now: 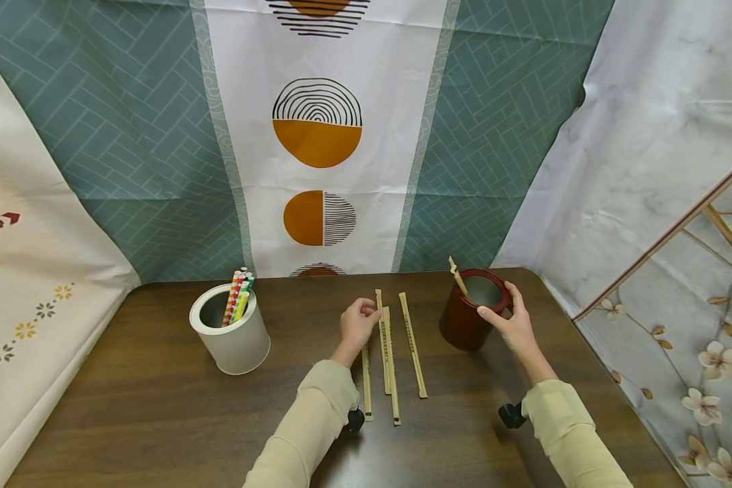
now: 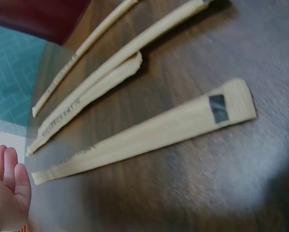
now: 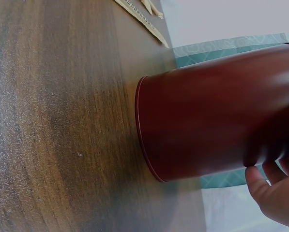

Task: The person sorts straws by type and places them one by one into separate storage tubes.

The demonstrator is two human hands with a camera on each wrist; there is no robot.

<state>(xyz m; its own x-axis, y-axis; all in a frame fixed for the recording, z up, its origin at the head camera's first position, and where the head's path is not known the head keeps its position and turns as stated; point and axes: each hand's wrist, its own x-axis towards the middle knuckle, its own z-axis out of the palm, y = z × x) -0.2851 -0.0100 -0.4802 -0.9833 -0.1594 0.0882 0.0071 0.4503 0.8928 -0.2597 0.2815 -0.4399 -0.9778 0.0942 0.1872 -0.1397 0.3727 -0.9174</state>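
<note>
Several paper-wrapped straws [image 1: 412, 346] lie on the table, roughly lengthwise, with two of them overlapping. My left hand [image 1: 358, 324] is at the far ends of the straws, its fingers loosely bent. In the left wrist view that hand [image 2: 7, 188] shows beside the tips of the straws [image 2: 149, 133], with nothing held. At the right stands a dark red canister [image 1: 463, 324], one wrapped straw [image 1: 457, 276] leaning out of its mouth. My right hand [image 1: 512, 322] grips the canister's right side, thumb and fingers spread around it. The right wrist view shows fingertips against the red wall [image 3: 212, 116].
To the left stands a white canister [image 1: 234, 349] holding several patterned, colourful straws [image 1: 236, 298]. The brown wooden table [image 1: 158, 407] ends at a fabric backdrop [image 1: 341, 224] behind, with hanging cloths [image 1: 659, 305] on both sides.
</note>
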